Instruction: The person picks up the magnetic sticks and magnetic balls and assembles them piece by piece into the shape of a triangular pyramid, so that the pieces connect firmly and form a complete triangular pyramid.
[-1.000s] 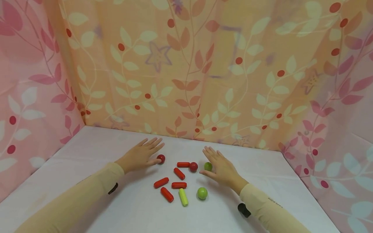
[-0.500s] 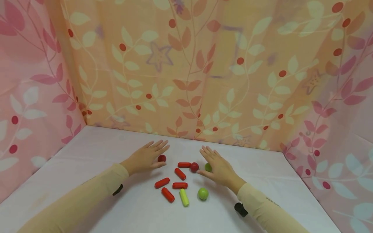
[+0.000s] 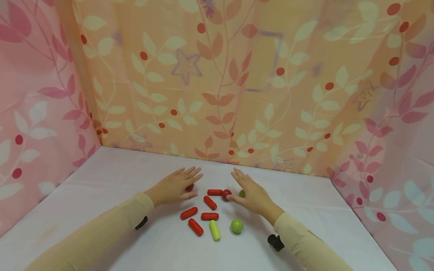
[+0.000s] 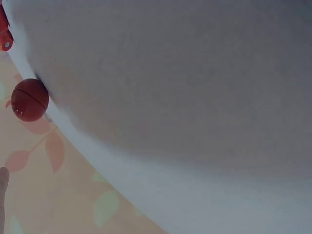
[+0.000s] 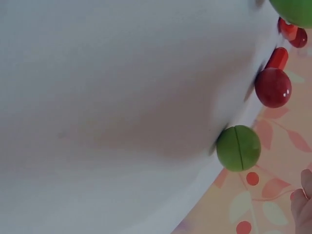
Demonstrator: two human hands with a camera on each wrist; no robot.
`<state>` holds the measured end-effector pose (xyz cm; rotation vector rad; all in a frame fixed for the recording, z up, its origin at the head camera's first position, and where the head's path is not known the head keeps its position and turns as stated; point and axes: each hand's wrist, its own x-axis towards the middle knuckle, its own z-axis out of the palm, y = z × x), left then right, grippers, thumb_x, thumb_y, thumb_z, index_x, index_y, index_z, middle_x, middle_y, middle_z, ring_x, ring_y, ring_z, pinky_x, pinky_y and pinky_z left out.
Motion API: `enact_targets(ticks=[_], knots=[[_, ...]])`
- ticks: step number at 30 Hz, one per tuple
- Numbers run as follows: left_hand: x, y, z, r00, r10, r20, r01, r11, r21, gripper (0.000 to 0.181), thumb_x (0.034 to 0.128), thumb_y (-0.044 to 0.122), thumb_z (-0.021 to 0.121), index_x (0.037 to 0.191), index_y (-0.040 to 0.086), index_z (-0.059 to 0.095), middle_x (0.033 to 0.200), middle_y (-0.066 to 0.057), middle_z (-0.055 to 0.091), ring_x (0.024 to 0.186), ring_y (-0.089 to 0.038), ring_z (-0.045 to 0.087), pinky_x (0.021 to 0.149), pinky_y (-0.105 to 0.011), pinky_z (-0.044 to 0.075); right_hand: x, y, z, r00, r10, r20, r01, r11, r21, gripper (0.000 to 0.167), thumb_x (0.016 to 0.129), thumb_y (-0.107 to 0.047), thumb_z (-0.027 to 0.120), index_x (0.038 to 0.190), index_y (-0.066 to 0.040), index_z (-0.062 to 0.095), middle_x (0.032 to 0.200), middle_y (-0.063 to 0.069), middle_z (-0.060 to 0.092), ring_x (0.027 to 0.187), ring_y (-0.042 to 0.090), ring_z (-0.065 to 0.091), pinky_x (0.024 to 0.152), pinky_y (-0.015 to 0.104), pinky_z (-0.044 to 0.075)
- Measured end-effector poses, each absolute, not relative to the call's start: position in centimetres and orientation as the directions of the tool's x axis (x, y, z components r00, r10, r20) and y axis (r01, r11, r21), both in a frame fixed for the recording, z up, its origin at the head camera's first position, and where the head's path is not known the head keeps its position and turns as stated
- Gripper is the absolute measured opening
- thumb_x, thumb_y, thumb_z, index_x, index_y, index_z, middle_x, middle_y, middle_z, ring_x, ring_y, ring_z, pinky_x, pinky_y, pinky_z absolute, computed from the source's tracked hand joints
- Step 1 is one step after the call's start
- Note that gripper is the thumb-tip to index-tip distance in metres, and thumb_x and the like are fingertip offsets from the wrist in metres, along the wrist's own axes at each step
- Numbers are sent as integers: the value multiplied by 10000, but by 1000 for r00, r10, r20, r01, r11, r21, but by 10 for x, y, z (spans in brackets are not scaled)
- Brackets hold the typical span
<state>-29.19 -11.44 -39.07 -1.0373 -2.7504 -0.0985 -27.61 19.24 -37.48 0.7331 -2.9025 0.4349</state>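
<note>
The left hand (image 3: 173, 189) and right hand (image 3: 252, 194) have fingers extended and slightly spread, grasping nothing. The left red ball (image 3: 190, 187) is half hidden behind the left hand; the far green ball (image 3: 242, 193) peeks out beside the right hand, whose thumb overlaps the middle red ball (image 3: 225, 193); I cannot tell if they touch. Nearer, on the table (image 3: 162, 252), lie the near green ball (image 3: 236, 226), 1 lime stick (image 3: 215, 230) and most of the 5 red sticks (image 3: 210, 216). A careless thumb could well knock the middle red ball into the far stick (image 3: 214, 192); a low left palm could roll its ball away.
</note>
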Motion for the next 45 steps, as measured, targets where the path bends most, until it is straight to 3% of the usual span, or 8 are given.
enact_targets(ticks=[5,16,22,28,31,37,45], knots=[[-290,-110,-391,-714,667,215,683,731,1,678,963,473,579,1529,149,395,1608,-74,356,1489,-263,339,1215,-496,267,-276,188,-374,-882,-434,181,-471,822,-321,847,873,-527,696,1547,-144,354,1650,33,255,1476,322,353,1123,543,388],[-281,-102,-387,-675,706,214,730,681,56,645,962,470,589,1492,126,457,1593,-82,382,1463,-269,386,1169,-491,349,-276,183,-374,-897,-402,184,-441,784,-438,904,804,-454,797,1542,-155,368,1632,32,304,1453,339,390,1109,555,400],[-278,-93,-386,-731,664,155,681,701,210,638,954,458,615,1483,131,471,1581,-78,405,1441,-297,419,1161,-495,361,-278,184,-375,-931,-308,199,-365,728,-580,820,790,-369,832,1488,-143,466,1551,67,451,1383,347,482,1047,534,468],[-277,-85,-385,-834,550,51,497,707,504,698,905,460,692,1491,159,461,1583,-35,404,1448,-291,411,1158,-519,357,-283,186,-378,-963,-224,152,-265,662,-701,764,796,-366,830,1456,-151,510,1477,109,535,1379,389,476,1081,543,431],[-277,-82,-386,-857,514,29,425,674,605,651,887,397,733,1449,151,516,1529,-47,482,1414,-307,446,1142,-540,371,-284,187,-380,-973,-199,120,-219,615,-758,728,802,-352,827,1433,-136,536,1455,120,556,1383,382,474,1107,524,410],[-278,-77,-392,-900,435,27,333,646,687,411,866,251,766,1256,153,681,1297,-50,669,1214,-312,595,1008,-487,513,-286,189,-381,-992,-88,91,-125,566,-815,657,779,-410,834,1335,-124,630,1339,133,646,1301,350,564,1076,481,457],[-279,-73,-394,-927,375,-11,211,545,811,387,859,208,777,1228,133,689,1213,-28,697,1148,-255,644,955,-411,555,-290,186,-378,-999,-15,37,-40,546,-837,628,765,-428,840,1286,-121,669,1286,107,683,1287,328,577,1069,520,456]])
